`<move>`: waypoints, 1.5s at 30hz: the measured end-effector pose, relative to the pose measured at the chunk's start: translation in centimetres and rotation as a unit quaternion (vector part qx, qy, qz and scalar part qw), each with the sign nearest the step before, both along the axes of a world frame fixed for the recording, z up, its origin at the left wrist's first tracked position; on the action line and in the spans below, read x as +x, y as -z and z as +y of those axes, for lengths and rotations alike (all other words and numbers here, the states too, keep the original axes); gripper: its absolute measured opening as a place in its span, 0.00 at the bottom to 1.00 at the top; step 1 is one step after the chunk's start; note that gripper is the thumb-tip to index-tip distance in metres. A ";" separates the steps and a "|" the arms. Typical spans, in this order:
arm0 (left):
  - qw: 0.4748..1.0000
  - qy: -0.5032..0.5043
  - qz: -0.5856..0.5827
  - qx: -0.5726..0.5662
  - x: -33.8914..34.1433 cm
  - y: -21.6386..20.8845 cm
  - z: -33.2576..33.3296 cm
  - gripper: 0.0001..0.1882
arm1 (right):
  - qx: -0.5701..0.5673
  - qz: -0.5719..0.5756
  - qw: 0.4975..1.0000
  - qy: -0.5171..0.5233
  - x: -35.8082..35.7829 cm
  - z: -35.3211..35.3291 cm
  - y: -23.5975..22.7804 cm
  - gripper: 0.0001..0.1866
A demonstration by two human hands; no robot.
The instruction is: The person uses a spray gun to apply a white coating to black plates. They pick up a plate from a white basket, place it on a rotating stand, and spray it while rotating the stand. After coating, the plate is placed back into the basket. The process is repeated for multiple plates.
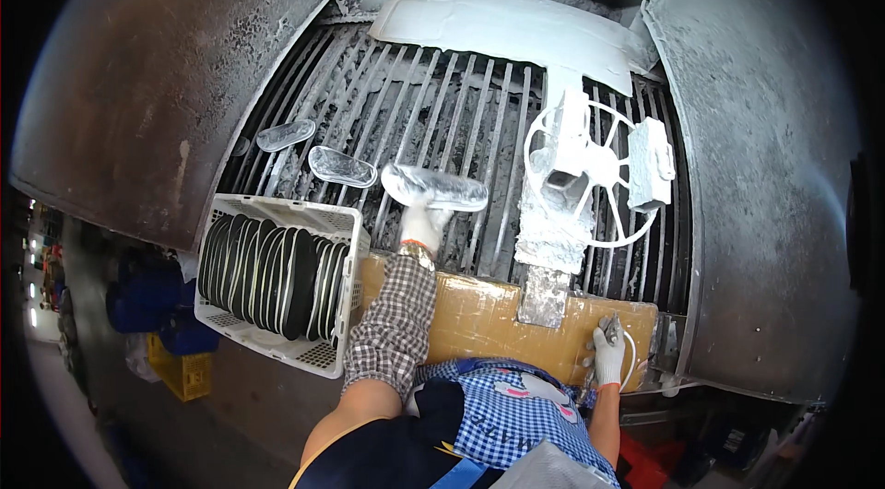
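My left hand (423, 225), in a white glove with a checked sleeve behind it, grips the near edge of a whitish, glossy shoe sole (435, 188) above the slatted rack. Its fingertips are partly hidden by the sole. Two similar soles lie on the slats to the left: a nearer sole (342, 167) and a farther sole (286, 135). At the right end of the brown board, my right hand (608, 362), also gloved, is closed around a small metal spray gun (609, 327) with a white hose (631, 362).
A white plastic basket (355, 291) of black, pale-edged soles (263, 272) stands left of my left arm. A white-crusted wheel on a stand (583, 162) rises from the rack (442, 111). Metal walls flank both sides. Brown board (479, 309) edges the front.
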State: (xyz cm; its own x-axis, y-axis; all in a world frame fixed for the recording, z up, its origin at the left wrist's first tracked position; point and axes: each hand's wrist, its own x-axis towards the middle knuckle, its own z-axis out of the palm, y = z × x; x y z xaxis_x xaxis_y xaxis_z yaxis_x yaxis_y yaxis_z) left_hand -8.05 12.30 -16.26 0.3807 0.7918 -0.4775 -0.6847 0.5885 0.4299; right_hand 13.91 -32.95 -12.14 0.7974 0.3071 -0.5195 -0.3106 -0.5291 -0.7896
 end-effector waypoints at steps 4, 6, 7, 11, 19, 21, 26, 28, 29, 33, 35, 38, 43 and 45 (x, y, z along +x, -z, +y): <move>0.996 0.010 0.021 -0.083 0.5 6.4 -2.4 0.28 | -0.008 0.006 1.000 -0.007 0.2 0.2 -0.3 0.30; 0.995 0.017 0.026 -0.090 0.9 7.1 -2.6 0.27 | -0.024 0.018 1.000 -0.005 0.1 0.3 -0.8 0.30; 0.995 0.019 0.041 -0.094 1.2 7.1 -2.5 0.27 | -0.014 0.010 1.000 0.000 0.1 0.2 -0.6 0.30; 0.998 0.021 0.030 -0.043 3.6 5.1 0.9 0.23 | -0.001 -0.003 1.000 0.006 -0.2 0.2 -0.6 0.30; 0.977 0.082 0.149 -0.129 6.6 2.6 2.3 0.31 | -0.026 0.017 0.999 -0.020 0.6 0.6 -0.7 0.30; 0.986 0.085 0.079 -0.121 6.4 -0.2 -1.1 0.14 | 0.009 0.001 1.000 -0.015 0.3 0.6 -0.2 0.31; 0.971 0.205 0.102 0.073 1.2 -4.8 -6.3 0.23 | -0.004 -0.036 0.999 -0.009 -1.1 -0.8 -0.1 0.26; 0.969 0.186 0.120 0.109 -1.4 -9.0 -7.5 0.23 | 0.008 -0.055 0.998 -0.011 -0.8 -0.7 0.4 0.17; 0.968 0.177 0.122 0.130 -3.2 -10.1 -7.7 0.23 | -0.011 -0.037 0.999 -0.036 -0.1 -0.4 0.2 0.20; 0.956 0.075 0.201 0.202 -9.9 -15.1 -9.7 0.24 | -0.028 -0.027 0.998 -0.055 0.1 0.3 -0.3 0.23; 0.919 0.002 0.307 0.249 -12.6 -16.2 -10.3 0.24 | -0.041 -0.029 0.997 -0.056 0.2 0.2 -0.2 0.22; 0.761 -0.097 0.528 0.364 -17.6 -14.2 -10.5 0.24 | -0.061 -0.025 0.996 -0.061 0.1 0.5 -0.7 0.21; 0.395 -0.094 0.845 0.349 -25.4 -15.6 -10.4 0.38 | -0.038 -0.073 0.995 -0.058 0.9 -0.8 1.7 0.12; 0.355 -0.034 0.892 0.278 -27.6 -15.6 -10.3 0.47 | -0.064 -0.025 0.995 -0.078 1.8 -1.1 1.8 0.22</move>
